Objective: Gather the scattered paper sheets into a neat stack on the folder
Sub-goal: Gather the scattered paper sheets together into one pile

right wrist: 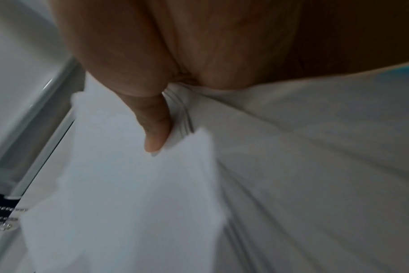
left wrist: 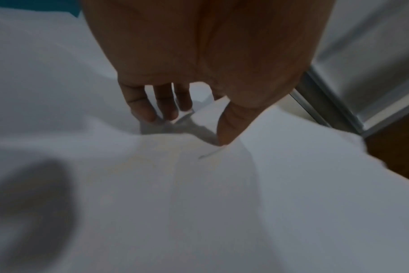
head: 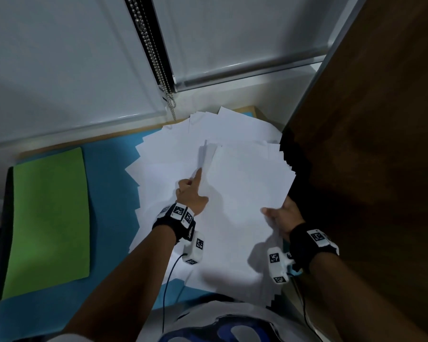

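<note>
Right hand (head: 282, 218) pinch-tight on sheets (head: 245, 174), left hand (head: 190, 196) flat; brown panel (head: 368, 144) alongside (folder (head: 50, 218) apart).

blue mat (head: 109, 193), green folder (head: 48, 218), fanned white sheets (head: 163, 154)

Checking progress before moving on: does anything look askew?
Yes: the white paper sheets are fanned out, corners staggered, on the blue mat; the flat green folder at left lies apart, bare.
</note>
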`<state>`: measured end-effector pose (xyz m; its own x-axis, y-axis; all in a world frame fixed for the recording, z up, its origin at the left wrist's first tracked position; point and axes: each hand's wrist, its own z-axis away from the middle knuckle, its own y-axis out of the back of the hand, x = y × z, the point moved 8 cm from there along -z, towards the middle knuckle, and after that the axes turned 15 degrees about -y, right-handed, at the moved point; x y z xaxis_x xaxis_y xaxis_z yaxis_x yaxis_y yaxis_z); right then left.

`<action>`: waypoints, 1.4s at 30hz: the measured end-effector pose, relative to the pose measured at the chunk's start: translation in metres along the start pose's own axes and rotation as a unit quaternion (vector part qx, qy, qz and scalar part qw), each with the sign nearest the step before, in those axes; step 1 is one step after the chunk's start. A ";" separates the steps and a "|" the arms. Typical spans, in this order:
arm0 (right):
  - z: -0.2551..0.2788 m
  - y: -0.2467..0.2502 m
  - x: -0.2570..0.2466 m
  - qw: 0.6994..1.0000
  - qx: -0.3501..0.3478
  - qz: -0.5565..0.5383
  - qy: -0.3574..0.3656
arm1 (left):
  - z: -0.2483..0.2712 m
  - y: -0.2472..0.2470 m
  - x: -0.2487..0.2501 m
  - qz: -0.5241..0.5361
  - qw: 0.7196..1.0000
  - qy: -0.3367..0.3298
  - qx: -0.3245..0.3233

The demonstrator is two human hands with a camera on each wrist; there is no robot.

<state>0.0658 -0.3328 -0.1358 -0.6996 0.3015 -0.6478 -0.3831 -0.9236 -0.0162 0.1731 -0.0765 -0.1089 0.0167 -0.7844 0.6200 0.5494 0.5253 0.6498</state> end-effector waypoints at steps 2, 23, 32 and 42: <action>0.002 0.005 0.005 1.000 0.005 -0.009 -0.004 | -0.001 0.013 -0.008 0.077 0.995 0.021 0.052; 0.118 -0.036 -0.141 0.954 0.046 -0.039 0.293 | 0.062 0.129 0.086 0.473 0.803 -0.206 0.298; 0.124 -0.035 -0.137 0.946 0.025 -0.040 0.320 | 0.067 0.128 0.095 0.484 0.790 -0.245 0.285; 0.122 -0.037 -0.144 0.945 0.032 -0.023 0.324 | 0.069 0.131 0.107 0.459 0.802 -0.238 0.300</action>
<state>0.1070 -0.3129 0.0513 -0.1723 0.1132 -0.9785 -0.4547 -0.8903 -0.0229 0.1894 -0.0690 0.0734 -0.2147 0.1626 0.9631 -0.0148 0.9854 -0.1696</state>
